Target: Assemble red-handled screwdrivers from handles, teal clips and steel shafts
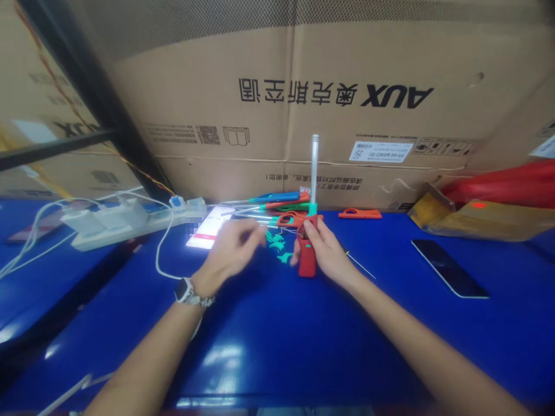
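My right hand [325,248] grips a red lighter body [307,254] held upright on the blue table [269,335], with a green collar and a long silver tube [314,170] rising from its top. My left hand [234,245], a watch on its wrist, hovers just left of it with fingers pinched together over several small green plastic parts [277,245]; what it pinches is too small to make out. Behind the hands lies a pile of red, blue and green long-nosed lighters [281,202].
A big cardboard box [329,104] walls off the back. A phone with a lit screen [208,228] and a white power strip with cables [108,222] lie at left. A dark phone [448,268], a loose red shell [359,214] and a thin wire [362,267] lie at right.
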`<action>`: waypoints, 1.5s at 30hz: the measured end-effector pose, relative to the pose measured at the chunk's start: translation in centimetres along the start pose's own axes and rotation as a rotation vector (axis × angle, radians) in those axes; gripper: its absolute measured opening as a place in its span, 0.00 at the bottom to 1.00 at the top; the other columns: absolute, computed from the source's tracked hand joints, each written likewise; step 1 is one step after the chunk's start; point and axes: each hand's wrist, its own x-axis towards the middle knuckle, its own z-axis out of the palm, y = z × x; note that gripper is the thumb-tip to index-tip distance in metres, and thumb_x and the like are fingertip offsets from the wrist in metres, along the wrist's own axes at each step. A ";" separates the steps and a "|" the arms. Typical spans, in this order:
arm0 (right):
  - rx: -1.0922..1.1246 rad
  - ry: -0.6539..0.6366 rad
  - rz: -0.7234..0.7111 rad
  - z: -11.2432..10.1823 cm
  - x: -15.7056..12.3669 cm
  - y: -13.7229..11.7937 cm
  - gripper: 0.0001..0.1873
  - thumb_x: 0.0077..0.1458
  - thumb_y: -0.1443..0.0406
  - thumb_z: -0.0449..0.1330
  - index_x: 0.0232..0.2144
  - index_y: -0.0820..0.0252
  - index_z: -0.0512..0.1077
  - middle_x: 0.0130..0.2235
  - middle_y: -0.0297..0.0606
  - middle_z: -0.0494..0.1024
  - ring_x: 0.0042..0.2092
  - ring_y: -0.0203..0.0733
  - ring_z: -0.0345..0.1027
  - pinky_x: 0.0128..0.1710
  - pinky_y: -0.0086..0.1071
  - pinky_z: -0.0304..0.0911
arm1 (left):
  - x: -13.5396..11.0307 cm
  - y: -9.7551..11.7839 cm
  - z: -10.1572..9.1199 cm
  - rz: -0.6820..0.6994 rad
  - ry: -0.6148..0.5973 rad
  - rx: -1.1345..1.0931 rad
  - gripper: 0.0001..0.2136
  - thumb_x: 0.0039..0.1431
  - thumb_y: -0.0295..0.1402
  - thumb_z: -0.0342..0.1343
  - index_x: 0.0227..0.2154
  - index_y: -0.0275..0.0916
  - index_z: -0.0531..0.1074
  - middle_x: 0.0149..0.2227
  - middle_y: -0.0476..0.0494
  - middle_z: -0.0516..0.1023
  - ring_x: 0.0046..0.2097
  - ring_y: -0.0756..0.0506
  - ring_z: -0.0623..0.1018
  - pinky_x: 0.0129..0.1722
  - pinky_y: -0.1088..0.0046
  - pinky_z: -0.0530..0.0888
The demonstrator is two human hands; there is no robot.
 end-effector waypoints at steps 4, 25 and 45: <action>-0.255 -0.155 0.078 -0.9 -1.0 -0.3 0.18 0.59 0.46 0.57 0.39 0.52 0.62 0.18 0.20 0.66 0.13 0.31 0.57 0.11 0.23 0.50 | 0.0 -0.9 -1.1 0.079 0.450 0.006 0.24 0.69 0.38 0.46 0.15 0.39 0.66 0.17 0.49 0.67 0.22 0.50 0.68 0.27 0.71 0.65; -1.298 -0.411 -0.394 -0.8 -1.3 -0.1 0.18 0.61 0.53 0.59 0.48 0.54 0.75 0.41 0.40 0.78 0.41 0.44 0.72 0.32 0.32 0.55 | 0.2 -1.2 0.1 0.055 -0.023 0.154 0.16 0.63 0.37 0.54 0.20 0.38 0.68 0.23 0.50 0.70 0.27 0.49 0.69 0.30 0.72 0.65; -1.101 -0.411 -0.219 -4.4 -2.5 -0.3 0.12 0.56 0.62 0.65 0.43 0.57 0.75 0.43 0.40 0.76 0.46 0.46 0.68 0.48 0.41 0.60 | -0.4 -1.7 0.4 -0.044 -0.555 0.191 0.11 0.52 0.40 0.65 0.38 0.44 0.79 0.39 0.46 0.80 0.40 0.43 0.78 0.41 0.68 0.72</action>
